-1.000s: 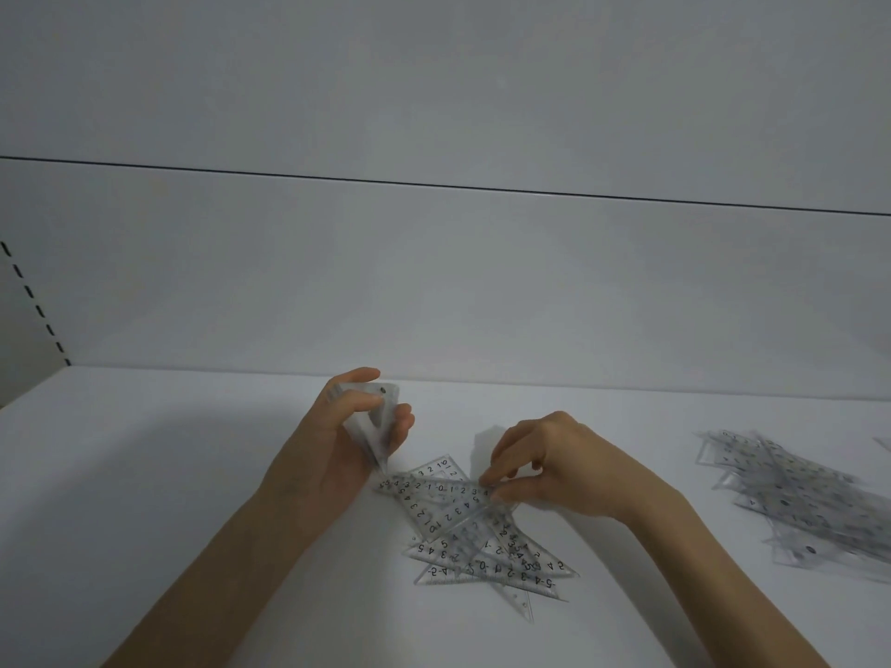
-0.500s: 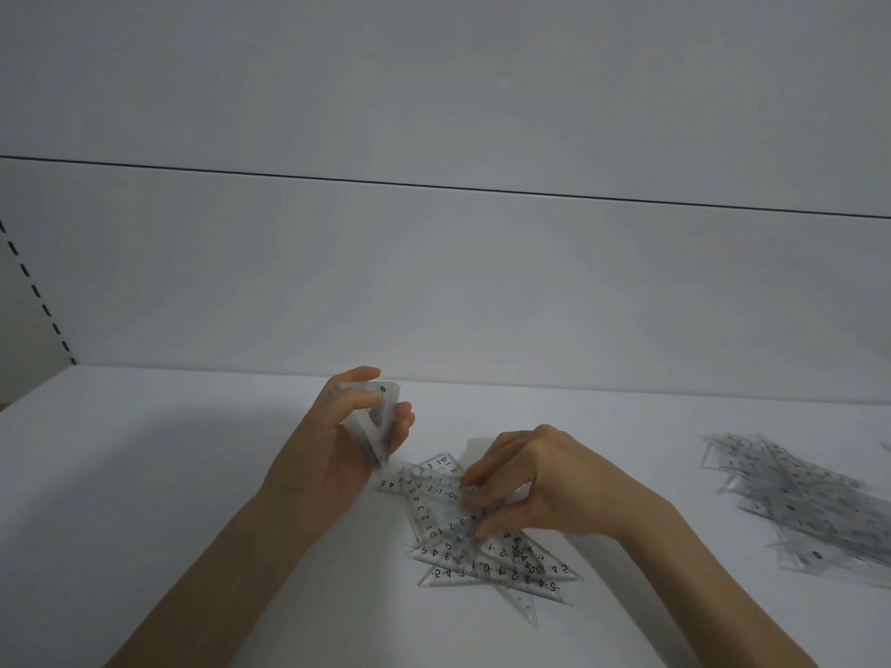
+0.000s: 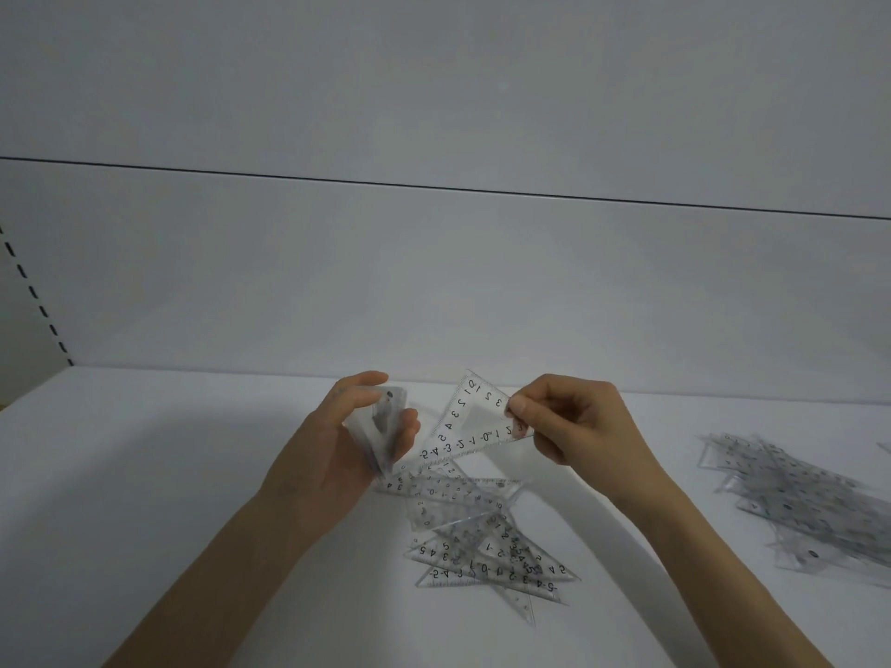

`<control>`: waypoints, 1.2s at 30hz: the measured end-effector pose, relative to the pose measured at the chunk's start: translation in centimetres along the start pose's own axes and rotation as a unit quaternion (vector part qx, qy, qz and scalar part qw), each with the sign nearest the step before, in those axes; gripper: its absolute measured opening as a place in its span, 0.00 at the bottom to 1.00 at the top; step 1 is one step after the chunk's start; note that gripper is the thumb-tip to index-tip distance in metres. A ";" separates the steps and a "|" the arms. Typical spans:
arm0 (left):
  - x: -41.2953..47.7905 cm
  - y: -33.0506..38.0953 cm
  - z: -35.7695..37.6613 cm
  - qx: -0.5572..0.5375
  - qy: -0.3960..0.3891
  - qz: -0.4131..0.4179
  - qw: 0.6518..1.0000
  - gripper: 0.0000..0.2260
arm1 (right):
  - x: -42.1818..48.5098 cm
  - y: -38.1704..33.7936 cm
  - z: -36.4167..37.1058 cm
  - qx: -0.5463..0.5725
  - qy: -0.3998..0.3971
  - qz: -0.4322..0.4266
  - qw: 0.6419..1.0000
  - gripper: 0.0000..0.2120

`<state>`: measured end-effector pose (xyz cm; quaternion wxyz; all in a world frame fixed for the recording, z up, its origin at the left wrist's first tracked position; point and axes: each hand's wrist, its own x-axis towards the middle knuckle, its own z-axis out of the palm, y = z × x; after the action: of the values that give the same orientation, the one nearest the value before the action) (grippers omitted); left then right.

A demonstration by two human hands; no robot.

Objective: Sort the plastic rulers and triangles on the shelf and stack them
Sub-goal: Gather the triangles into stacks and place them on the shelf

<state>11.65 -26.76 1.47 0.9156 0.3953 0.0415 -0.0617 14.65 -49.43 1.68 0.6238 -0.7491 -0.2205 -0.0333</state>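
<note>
Clear plastic triangle (image 3: pixel 482 421) with black numerals, held above the white shelf (image 3: pixel 193 474), long edge slanting lower-left to right, apex up, right grip (image 3: pixel 573 426) pinching its right corner, left grip (image 3: pixel 347 441) curled round an upright stack of triangles (image 3: pixel 385 421), loose pile (image 3: pixel 472 532) beneath.
</note>
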 end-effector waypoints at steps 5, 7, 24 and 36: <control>-0.4 -0.5 0.5 0.043 -0.032 -0.037 0.998 0.12 | 0.0 -0.3 0.3 0.052 0.005 0.024 0.998 0.07; -0.3 -0.6 0.5 0.042 -0.032 -0.045 0.998 0.11 | 0.0 -0.3 0.2 0.050 0.011 0.018 0.999 0.06; -0.3 -1.1 0.3 0.033 -0.030 -0.003 0.999 0.18 | -1.0 1.4 6.5 -0.356 0.079 -0.400 0.841 0.06; 0.1 -1.0 0.2 0.037 -0.037 0.006 0.999 0.16 | -0.1 0.6 2.4 -0.248 0.094 -0.168 0.949 0.07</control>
<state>11.58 -27.59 0.90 0.9016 0.4265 0.0025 -0.0726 14.29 -47.26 0.54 0.4217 -0.8256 -0.2684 -0.2618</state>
